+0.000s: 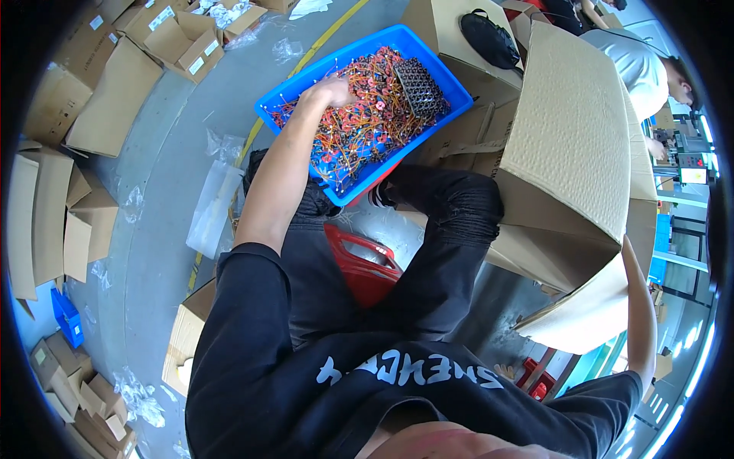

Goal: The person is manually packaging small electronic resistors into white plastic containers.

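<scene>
A blue plastic bin sits in front of my knees, heaped with small wired parts that have red and black round pieces and orange leads. My left hand reaches into the heap at the bin's left half. Its fingers look curled down among the parts; what they hold is too small or hidden to make out. On the bin's right side a dark tray with a grid of pockets lies on the parts. My right arm stretches up beside a large open cardboard box, with the right hand mostly hidden behind its flap.
A red plastic stool shows between my legs. A black round bag lies on a carton behind the bin. Open cartons and plastic scraps are on the floor at left. Another person works at far right.
</scene>
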Demonstrator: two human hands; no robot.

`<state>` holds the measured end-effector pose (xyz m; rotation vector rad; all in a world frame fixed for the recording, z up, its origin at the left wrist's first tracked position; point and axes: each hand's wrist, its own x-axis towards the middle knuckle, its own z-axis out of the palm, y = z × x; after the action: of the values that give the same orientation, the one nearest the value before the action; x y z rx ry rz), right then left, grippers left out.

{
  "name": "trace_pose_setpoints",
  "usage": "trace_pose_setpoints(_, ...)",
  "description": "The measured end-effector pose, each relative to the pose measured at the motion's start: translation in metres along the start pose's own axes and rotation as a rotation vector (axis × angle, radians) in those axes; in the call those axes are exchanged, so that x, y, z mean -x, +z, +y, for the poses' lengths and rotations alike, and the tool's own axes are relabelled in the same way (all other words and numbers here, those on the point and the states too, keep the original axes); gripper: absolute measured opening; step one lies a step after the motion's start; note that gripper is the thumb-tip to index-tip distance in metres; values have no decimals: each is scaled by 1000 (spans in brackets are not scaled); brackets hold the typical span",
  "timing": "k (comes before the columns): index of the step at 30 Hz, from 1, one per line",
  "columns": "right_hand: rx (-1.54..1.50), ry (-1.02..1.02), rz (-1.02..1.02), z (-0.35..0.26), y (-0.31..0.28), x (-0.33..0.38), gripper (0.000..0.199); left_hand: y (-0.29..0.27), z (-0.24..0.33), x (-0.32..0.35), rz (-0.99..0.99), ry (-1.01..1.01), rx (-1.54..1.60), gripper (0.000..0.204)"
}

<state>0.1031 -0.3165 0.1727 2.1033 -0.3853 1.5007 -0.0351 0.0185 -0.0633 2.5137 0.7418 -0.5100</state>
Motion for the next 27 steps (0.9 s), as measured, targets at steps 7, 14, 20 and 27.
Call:
trace_pose_setpoints(7, -77, 32, -90, 2, 8, -5, 28, 0, 12, -6, 27, 50, -48, 60)
trace_pose_setpoints(14, -124, 98, -187, -80, 81, -51, 24, -6, 33, -19, 81, 103, -74, 53)
trace_pose_setpoints(20, -267, -86, -410, -97, 104, -23, 21, 0, 3, 2, -10, 37, -50, 44)
trace_pose_setpoints(27, -374, -258, -620, -67, 130, -11, 21, -3, 13, 7, 6, 53, -15, 41)
